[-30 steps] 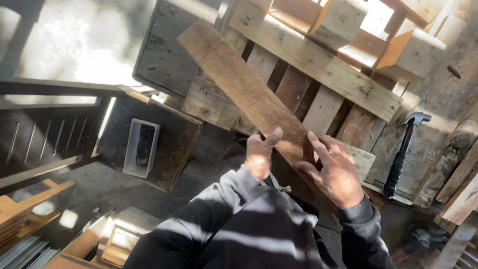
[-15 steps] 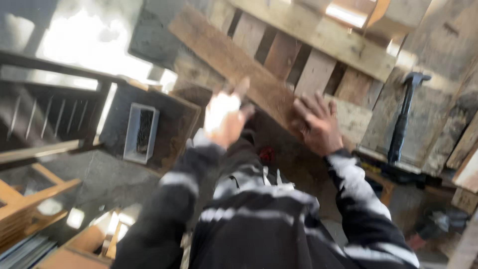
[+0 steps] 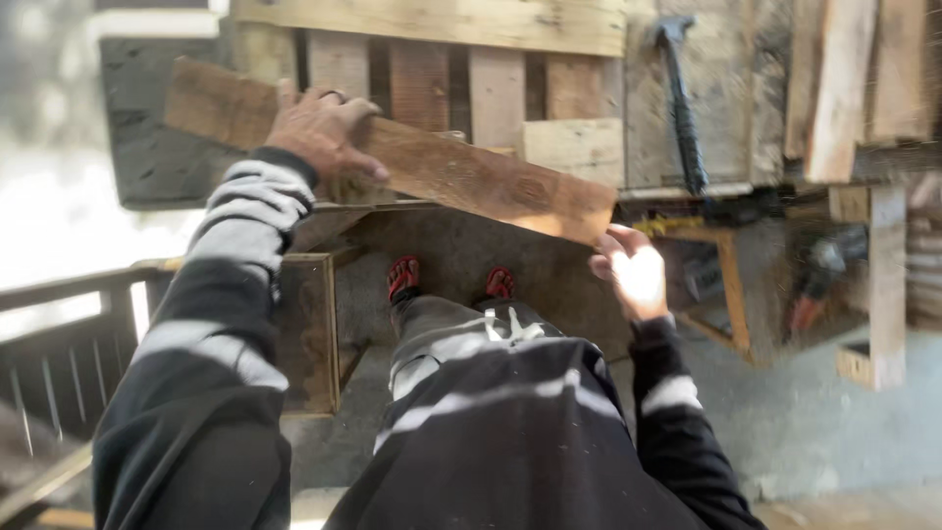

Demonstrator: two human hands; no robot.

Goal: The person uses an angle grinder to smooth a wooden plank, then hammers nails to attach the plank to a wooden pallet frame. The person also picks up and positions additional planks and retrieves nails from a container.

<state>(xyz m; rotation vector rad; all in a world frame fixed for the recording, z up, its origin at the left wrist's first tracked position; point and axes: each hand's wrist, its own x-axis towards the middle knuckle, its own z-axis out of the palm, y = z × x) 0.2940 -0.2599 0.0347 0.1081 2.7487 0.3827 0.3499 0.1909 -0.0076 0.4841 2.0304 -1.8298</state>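
I hold a weathered wooden plank [image 3: 461,177] slanting down from upper left to right in front of me. My left hand [image 3: 322,130] grips it over the top edge near its left part. My right hand [image 3: 633,273] holds the plank's lower right end from beneath, in bright sunlight. Behind the plank stands a wooden pallet [image 3: 461,59] with several vertical slats. My legs and red shoes [image 3: 402,277] show below the plank.
A black hammer [image 3: 682,98] rests against boards at the upper right. More planks [image 3: 854,79] lean at the far right above a wooden frame [image 3: 726,285]. An open wooden box [image 3: 314,334] stands by my left foot. A railing [image 3: 59,334] runs at the left.
The plank has come off the pallet and now hangs lower and more level. My left hand slid toward its left part, my right hand to its right end. The view tilted downward.
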